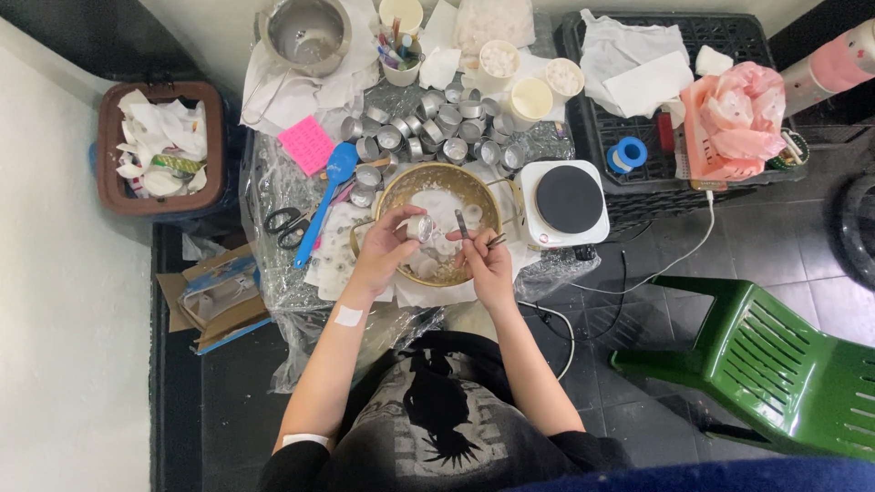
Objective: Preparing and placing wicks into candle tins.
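Observation:
My left hand (387,241) holds a small round metal cup (420,227) over a gold-rimmed bowl (398,182) that has white wax pieces in it. My right hand (483,258) grips a thin metal tool (462,224) whose tip points toward the cup, above the same bowl. The two hands are close together, a few centimetres apart. A white plaster patch (348,316) is stuck on my left forearm.
Several empty metal cups (428,132) lie behind the bowl. A blue spoon (328,187), scissors (286,223) and a pink pad (306,144) lie left. A white hot plate (565,202) stands right, beside a black crate (638,173). Bin (162,146) far left, green chair (775,364) right.

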